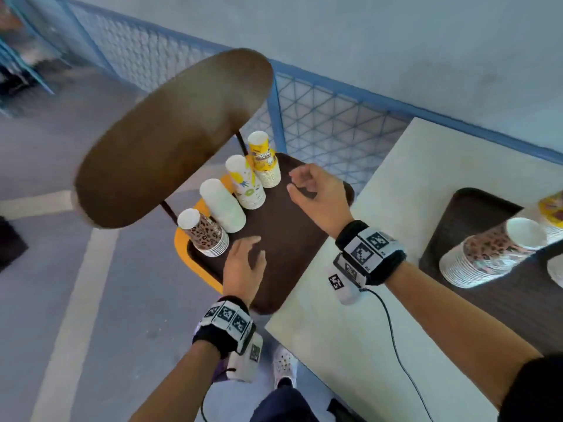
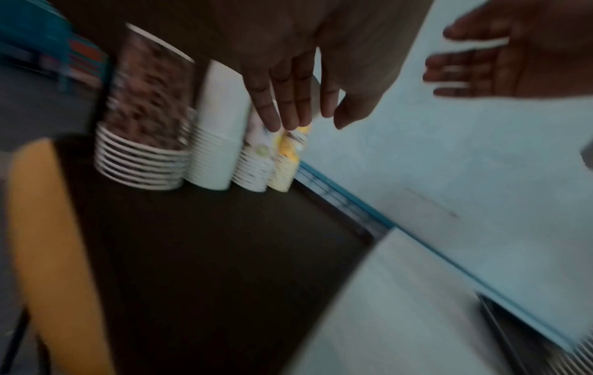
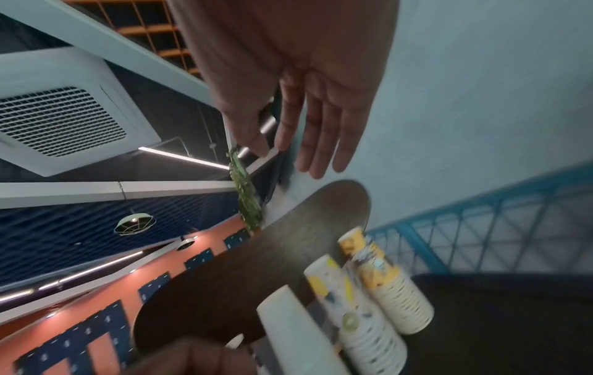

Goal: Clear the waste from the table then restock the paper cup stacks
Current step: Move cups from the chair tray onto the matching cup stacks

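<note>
Four cup stacks lined along tray (for restocking), left hand and right hand hovering, fingers loose, empty.

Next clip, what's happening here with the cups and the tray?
A person stands over a dark tray resting on a yellow chair seat beside a white table. Four upside-down paper cup stacks line the tray's far edge. The left hand and right hand hover open above the tray, holding nothing. More cup stacks sit on a second tray on the table.
</note>
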`<control>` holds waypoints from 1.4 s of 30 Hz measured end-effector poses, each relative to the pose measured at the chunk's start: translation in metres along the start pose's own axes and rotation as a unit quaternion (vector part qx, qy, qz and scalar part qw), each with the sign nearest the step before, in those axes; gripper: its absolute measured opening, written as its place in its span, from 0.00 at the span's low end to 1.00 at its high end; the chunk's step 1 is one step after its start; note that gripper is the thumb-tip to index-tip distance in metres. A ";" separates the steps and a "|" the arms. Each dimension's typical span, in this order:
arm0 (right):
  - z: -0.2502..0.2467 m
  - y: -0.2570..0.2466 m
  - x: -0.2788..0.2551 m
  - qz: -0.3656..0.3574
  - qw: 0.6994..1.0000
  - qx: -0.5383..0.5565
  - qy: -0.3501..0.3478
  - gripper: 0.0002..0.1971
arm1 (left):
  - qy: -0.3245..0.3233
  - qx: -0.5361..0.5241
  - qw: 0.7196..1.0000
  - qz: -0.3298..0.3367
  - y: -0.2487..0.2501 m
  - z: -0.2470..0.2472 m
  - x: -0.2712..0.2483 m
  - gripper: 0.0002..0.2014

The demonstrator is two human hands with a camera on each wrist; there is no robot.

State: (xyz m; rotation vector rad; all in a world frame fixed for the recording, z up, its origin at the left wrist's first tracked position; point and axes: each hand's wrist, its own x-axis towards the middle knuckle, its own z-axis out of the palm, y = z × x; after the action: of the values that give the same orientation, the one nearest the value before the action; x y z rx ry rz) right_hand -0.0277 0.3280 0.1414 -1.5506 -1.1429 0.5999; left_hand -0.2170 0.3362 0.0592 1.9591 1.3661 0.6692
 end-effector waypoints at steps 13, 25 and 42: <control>0.193 0.026 0.064 0.130 0.981 -0.052 -0.131 0.41 | 0.044 -0.057 0.986 -0.152 -0.099 -0.099 0.089 0.34; 0.176 0.060 0.042 0.117 0.981 -0.139 -0.062 0.36 | -0.007 -0.102 0.980 -0.168 -0.106 -0.073 0.111 0.31; 0.095 0.131 0.010 0.337 0.937 -0.049 0.079 0.45 | -0.082 -0.161 0.967 -0.178 -0.086 0.018 0.110 0.42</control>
State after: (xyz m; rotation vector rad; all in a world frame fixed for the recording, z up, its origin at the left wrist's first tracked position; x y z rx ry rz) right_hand -0.0562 0.3835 -0.0084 -2.0466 -0.5014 0.8536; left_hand -0.2210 0.4570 -0.0127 1.4335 1.3631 0.5065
